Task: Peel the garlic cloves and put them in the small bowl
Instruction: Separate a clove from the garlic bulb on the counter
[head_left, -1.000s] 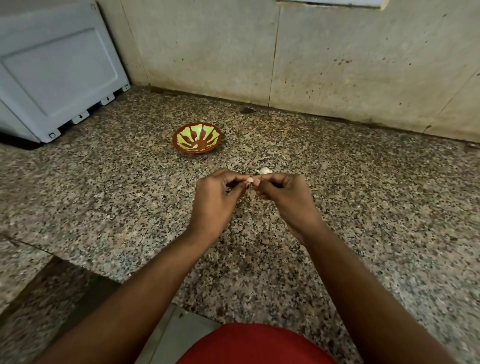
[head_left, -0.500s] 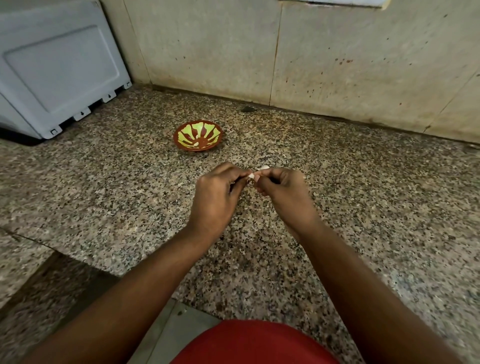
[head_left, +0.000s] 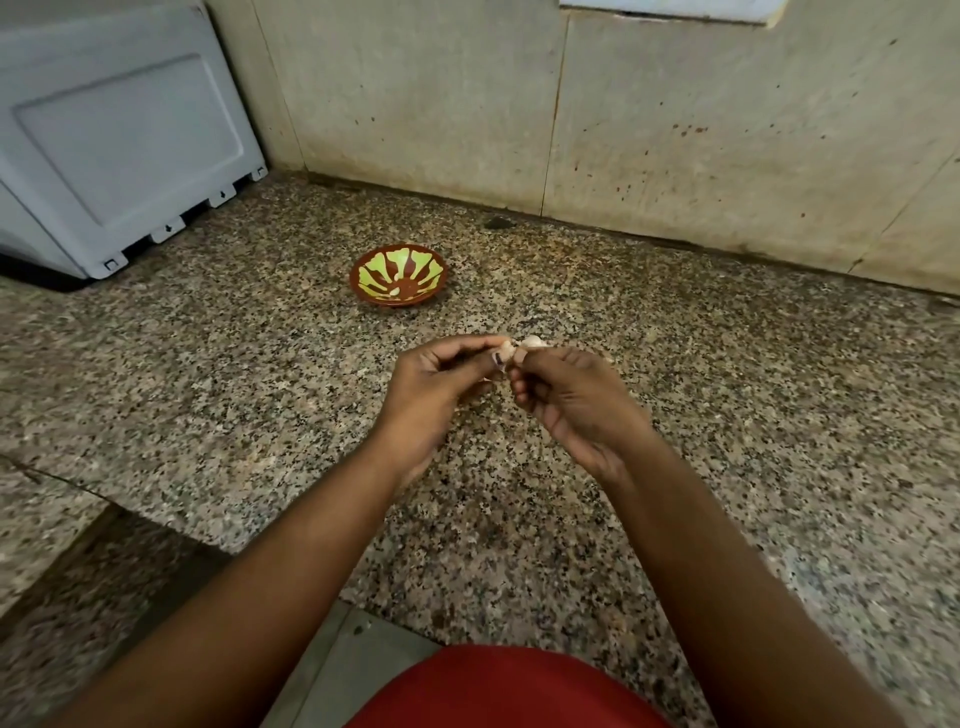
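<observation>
Left hand (head_left: 434, 395): raised over the bench, fingers (head_left: 467, 347) curled in, thumb and fingertips pinching the left end of the garlic clove.
Right hand (head_left: 569, 402): facing the left one, fingers curled, pinching the same clove from the right; the two sets of fingertips meet.
Garlic clove (head_left: 525, 345): pale, small, held between both hands above the bench, mostly hidden by fingertips; cannot tell how much skin remains.
Small bowl (head_left: 399, 275): brown with green rays, upright on the bench, beyond the hands and a little left, well apart from them.
Bench (head_left: 727, 374): speckled granite slab.
Wall (head_left: 675, 114): stained tiles behind the bench.
Grey plastic box (head_left: 119, 135): far left corner, on the bench.
</observation>
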